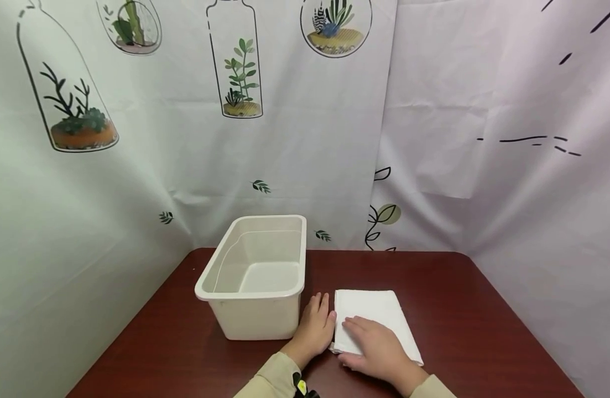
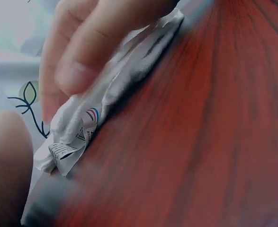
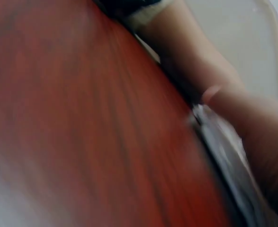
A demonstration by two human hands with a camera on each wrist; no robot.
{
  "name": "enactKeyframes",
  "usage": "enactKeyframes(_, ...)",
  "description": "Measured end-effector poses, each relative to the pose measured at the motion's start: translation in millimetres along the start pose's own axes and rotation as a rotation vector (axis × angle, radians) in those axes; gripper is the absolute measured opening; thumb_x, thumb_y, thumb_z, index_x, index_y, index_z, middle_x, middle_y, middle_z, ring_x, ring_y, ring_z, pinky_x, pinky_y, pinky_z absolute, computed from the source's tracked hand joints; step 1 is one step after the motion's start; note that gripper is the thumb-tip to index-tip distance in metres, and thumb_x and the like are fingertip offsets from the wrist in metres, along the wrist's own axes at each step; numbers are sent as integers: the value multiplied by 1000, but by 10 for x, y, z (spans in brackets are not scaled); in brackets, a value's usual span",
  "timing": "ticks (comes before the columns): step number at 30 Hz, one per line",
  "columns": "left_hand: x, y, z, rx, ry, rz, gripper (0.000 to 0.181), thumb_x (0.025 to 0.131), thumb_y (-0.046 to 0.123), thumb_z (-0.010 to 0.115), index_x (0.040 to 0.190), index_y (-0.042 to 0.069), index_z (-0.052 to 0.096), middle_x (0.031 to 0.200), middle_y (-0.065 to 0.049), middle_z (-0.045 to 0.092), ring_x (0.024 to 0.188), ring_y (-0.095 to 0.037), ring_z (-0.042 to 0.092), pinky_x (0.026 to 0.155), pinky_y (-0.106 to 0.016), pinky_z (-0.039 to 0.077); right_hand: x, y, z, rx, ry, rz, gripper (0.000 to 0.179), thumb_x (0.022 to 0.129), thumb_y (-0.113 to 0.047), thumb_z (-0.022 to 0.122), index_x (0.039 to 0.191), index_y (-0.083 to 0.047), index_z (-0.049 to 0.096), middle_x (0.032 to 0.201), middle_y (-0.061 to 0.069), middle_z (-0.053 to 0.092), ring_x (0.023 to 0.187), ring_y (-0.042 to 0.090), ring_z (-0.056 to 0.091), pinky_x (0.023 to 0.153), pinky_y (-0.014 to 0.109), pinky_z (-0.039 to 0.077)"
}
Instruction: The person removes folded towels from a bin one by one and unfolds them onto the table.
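Observation:
A folded white towel point(image 1: 371, 309) lies flat on the table, its layered edges and a printed care label point(image 2: 72, 149) showing in the left wrist view. My right hand point(image 1: 376, 348) rests on the towel's near part, fingers fairly straight and the thumb toward its near left corner. Beside the towel's left edge is my left hand point(image 1: 316, 326), fingers extended and pointing away from me; whether it touches the edge I cannot tell. In the right wrist view the towel point(image 3: 228, 161) is blurred and partly hidden by the right hand.
Left of the left hand stands an empty off-white plastic bin point(image 1: 257, 315), close to that hand and forearm. The dark red table point(image 1: 449, 309) has rounded far corners. A white curtain point(image 1: 305, 155) with plant drawings hangs behind and around it.

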State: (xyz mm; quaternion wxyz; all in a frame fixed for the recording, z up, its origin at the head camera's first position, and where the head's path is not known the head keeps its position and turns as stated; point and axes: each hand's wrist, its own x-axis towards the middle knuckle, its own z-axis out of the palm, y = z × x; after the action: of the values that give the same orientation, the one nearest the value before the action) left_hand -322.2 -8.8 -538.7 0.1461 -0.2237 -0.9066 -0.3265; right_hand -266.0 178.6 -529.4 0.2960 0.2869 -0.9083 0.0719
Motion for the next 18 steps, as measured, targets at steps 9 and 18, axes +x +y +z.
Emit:
enactKeyframes(9,13,32,-65,-129,-40,-54,50,109,20,39,149,-10,39,153,-32,37,143,-51,32,114,-62,30,54,-163,23,-7,-82,43,44,78,-31,77,115,-8,73,120,9,72,111,27,68,93,42,55)
enactKeyframes(18,20,32,-56,-153,-19,-45,49,110,18,38,148,-13,39,152,-33,38,142,-52,32,113,-64,30,76,-198,-1,6,-117,155,30,84,-11,72,114,-8,73,116,10,74,108,25,70,88,43,57)
